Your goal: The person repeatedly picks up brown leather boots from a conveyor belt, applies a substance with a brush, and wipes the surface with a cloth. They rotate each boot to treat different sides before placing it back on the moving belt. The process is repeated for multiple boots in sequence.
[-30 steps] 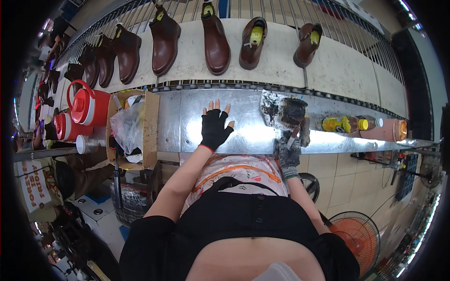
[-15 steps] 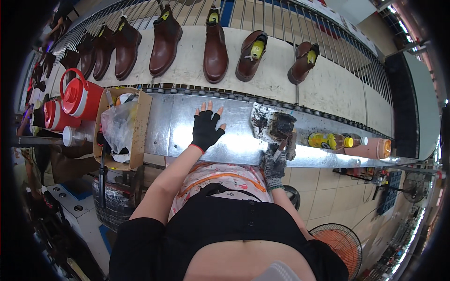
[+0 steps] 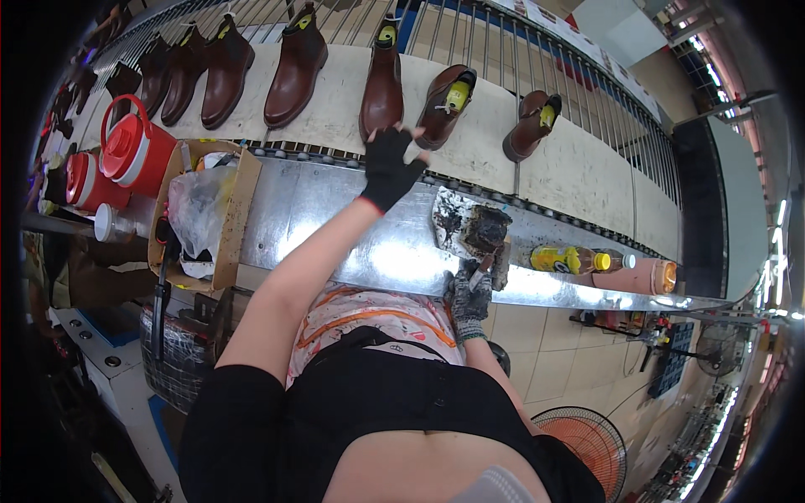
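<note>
My left hand (image 3: 392, 168), in a black fingerless glove, reaches over the near edge of the conveyor with its fingers apart. Its fingertips overlap the toe of an upright brown ankle boot (image 3: 382, 88); I cannot tell whether they touch it. Just right of them stands another brown boot (image 3: 440, 117) with a yellow tag inside. My right hand (image 3: 471, 295), in a grey, black-stained glove, is closed around the handle of a stained brush (image 3: 501, 267) at the bench's front edge. Beside the brush, a dark, caked block (image 3: 487, 228) lies on a smeared white sheet (image 3: 447, 220).
More brown boots line the conveyor (image 3: 587, 180), one (image 3: 532, 126) farther right. On the metal bench (image 3: 289, 197) are a cardboard box (image 3: 241, 210) holding plastic bags, red jugs (image 3: 138, 155) at the left, and bottles (image 3: 558, 258) at the right. An orange fan (image 3: 579, 444) stands below.
My left hand has lifted off the metal bench and moved forward and slightly right to the boots. My right hand still holds the brush; the whole view has shifted slightly.
</note>
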Demonstrator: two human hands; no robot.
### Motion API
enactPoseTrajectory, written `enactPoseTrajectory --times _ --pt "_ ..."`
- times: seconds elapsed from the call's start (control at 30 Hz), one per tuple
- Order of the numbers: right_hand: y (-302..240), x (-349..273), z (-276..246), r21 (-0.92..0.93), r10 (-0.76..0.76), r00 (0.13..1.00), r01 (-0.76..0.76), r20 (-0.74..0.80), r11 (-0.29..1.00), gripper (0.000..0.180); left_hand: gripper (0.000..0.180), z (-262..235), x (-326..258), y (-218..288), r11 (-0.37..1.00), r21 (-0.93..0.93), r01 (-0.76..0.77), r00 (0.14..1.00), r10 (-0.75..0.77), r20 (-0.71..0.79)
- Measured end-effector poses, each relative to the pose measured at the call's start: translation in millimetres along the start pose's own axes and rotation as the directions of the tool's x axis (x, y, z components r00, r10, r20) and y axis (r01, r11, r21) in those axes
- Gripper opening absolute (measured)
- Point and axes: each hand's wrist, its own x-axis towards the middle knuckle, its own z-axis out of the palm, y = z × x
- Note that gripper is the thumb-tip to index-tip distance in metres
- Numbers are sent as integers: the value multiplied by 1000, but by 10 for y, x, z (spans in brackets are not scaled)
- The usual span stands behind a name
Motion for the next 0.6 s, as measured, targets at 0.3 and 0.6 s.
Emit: enactPoseTrajectory --times 0.3,0.6 --pt "164 81 32 -96 29 998 -24 53 995 51 11 326 907 27 989 110 -98 995 95 32" --pt "306 97 145 -196 -311 935 277 -172 941 31 11 431 802 -235 969 -64 239 958 -225 180"
